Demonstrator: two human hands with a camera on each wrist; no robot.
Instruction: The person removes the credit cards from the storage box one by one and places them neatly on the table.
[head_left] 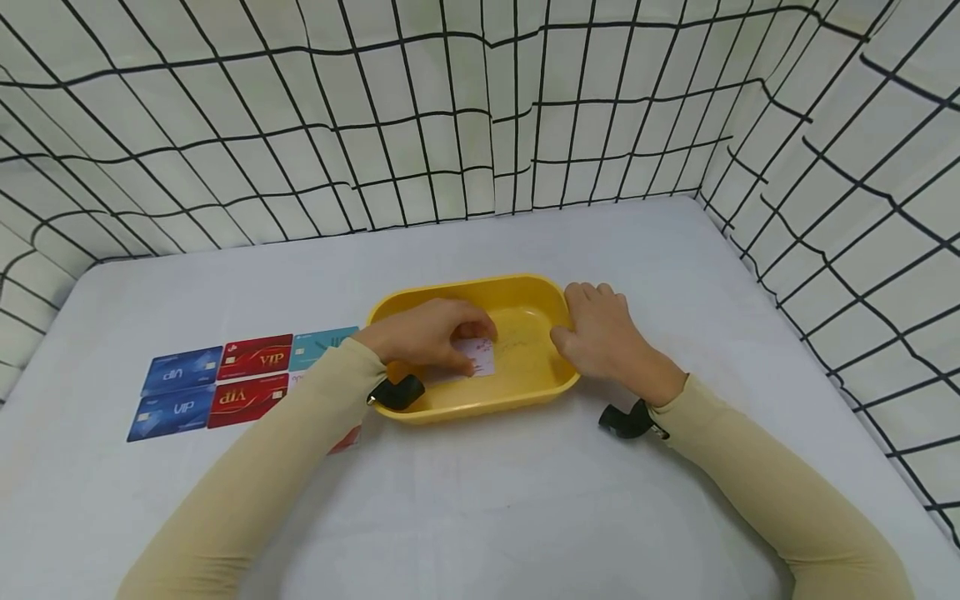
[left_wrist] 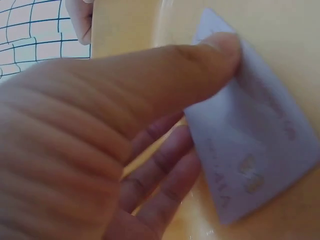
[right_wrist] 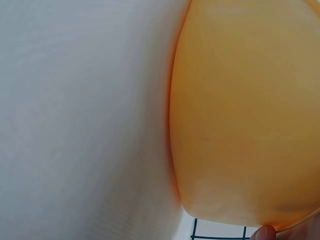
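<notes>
A pale pinkish-white card [head_left: 482, 355] with printed marks is inside the yellow plastic tray [head_left: 525, 367]. My left hand [head_left: 431, 332] reaches into the tray and pinches this card; in the left wrist view the thumb lies on the face of the card [left_wrist: 250, 150], with fingers behind its edge. The tray's right end is held by my right hand [head_left: 600, 333], thumb at the inner side and fingers over the rim. In the right wrist view the tray wall [right_wrist: 240, 125] fills the right half, and only a fingertip [right_wrist: 265, 233] shows.
Left of the tray, several cards lie in rows: blue cards [head_left: 182, 371], red VIP cards [head_left: 257, 356] and a teal card [head_left: 318, 345]. My left forearm partly covers others. A black wire grid [head_left: 420, 125] borders the white table [head_left: 465, 517] at the back and sides.
</notes>
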